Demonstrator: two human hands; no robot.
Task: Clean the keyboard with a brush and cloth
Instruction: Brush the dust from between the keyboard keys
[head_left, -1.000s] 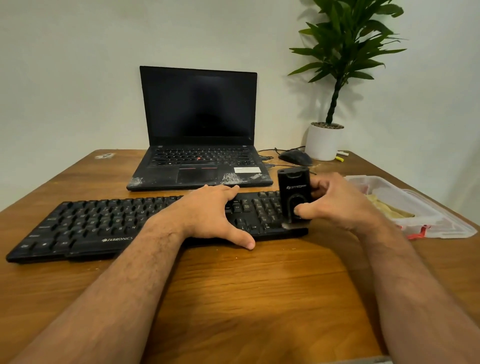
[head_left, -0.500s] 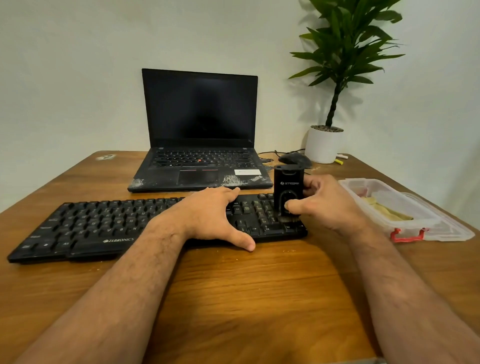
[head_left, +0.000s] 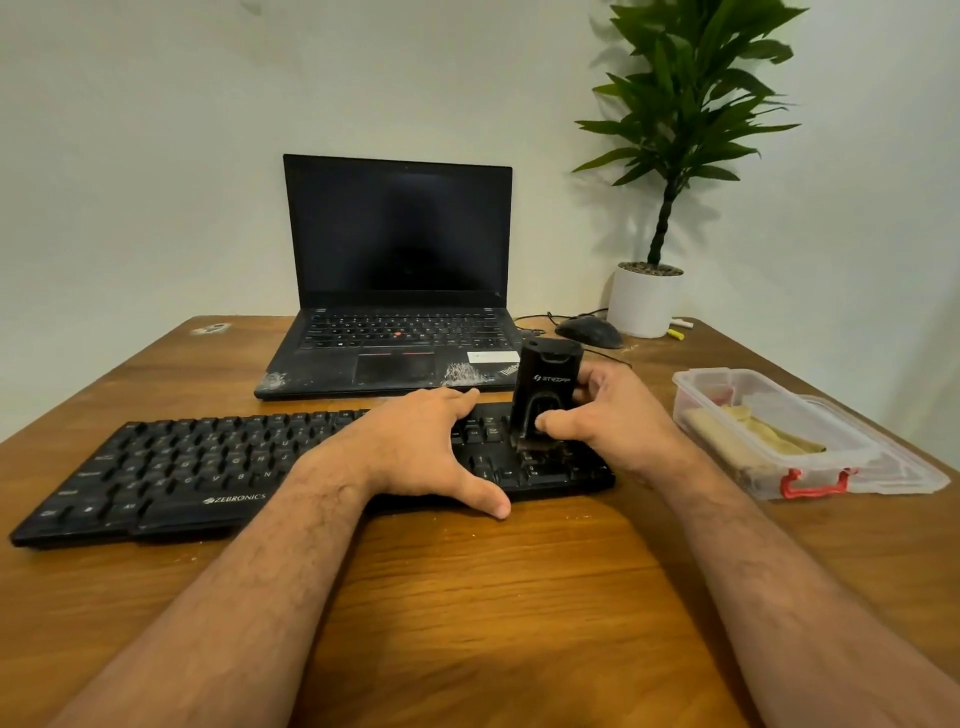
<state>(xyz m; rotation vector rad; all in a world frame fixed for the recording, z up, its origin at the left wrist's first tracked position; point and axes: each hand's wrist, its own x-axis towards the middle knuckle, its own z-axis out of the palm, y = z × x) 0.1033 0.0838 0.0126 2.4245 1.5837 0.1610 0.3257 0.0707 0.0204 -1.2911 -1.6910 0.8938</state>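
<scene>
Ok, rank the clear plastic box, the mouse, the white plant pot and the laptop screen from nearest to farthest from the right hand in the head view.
From the right hand, which grips the brush:
1. Clear plastic box, just to its right.
2. Mouse, behind it.
3. White plant pot, behind the mouse, back right.
4. Laptop screen, back left; close to the pot's rank, so that order is uncertain.

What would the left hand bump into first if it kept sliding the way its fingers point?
The left hand points right along the keyboard. Probably it would first meet the black brush held by the right hand, though depth is unclear.
</scene>
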